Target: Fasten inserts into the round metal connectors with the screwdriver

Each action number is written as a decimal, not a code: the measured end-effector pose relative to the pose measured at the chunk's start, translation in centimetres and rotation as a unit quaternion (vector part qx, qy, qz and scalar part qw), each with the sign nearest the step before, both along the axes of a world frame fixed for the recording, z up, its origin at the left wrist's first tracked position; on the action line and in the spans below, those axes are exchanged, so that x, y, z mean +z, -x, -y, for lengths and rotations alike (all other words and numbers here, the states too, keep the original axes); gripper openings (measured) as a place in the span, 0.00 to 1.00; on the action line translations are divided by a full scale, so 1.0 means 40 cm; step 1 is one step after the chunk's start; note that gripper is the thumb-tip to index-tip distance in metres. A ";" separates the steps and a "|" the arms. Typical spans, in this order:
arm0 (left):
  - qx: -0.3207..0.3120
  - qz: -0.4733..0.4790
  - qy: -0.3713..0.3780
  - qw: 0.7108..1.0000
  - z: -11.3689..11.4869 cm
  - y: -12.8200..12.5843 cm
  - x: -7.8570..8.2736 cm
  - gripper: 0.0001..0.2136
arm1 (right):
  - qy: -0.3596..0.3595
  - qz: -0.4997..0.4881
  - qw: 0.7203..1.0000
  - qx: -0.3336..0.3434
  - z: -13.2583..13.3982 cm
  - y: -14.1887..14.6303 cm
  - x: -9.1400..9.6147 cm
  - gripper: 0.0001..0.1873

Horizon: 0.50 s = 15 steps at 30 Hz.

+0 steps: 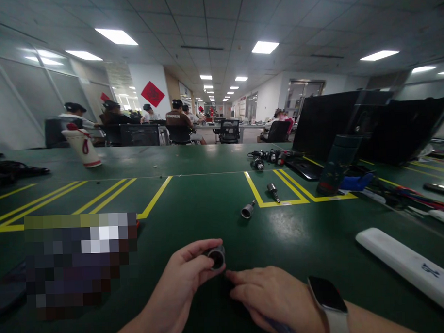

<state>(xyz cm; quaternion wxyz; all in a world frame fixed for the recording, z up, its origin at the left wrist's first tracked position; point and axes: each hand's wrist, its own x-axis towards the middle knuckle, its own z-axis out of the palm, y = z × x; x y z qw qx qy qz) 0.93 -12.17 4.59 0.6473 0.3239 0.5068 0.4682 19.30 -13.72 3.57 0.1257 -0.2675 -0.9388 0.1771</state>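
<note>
My left hand (182, 279) is closed on a short black cylindrical part (216, 256) with a round open end, held just above the green table (194, 206). My right hand (273, 293), with a smartwatch on its wrist, lies low beside it with fingers pointing at the part; something thin and dark shows under its palm, too hidden to name. Farther out on the table lie a small metal socket-like piece (248, 210) and a second small metal piece (273, 191) inside a yellow-marked box.
A white flat bar (407, 267) lies at right. Dark monitors (355, 123), a dark bottle (336, 165) and cables stand at the right rear. A cluster of small black parts (270, 157) sits mid-table. A white cup (82, 148) stands at left rear. Several people sit far behind.
</note>
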 end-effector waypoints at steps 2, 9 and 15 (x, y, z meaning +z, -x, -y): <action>-0.002 0.007 -0.008 1.000 0.000 0.001 0.000 0.12 | -0.023 0.004 1.000 0.000 -0.001 0.002 -0.009 0.15; 0.013 0.006 -0.004 1.000 -0.006 0.002 0.002 0.13 | -0.065 0.019 0.998 0.017 -0.005 0.001 -0.026 0.15; 0.017 -0.005 -0.006 1.000 -0.004 0.002 0.005 0.13 | -0.091 -0.002 0.996 0.014 -0.002 -0.004 -0.021 0.15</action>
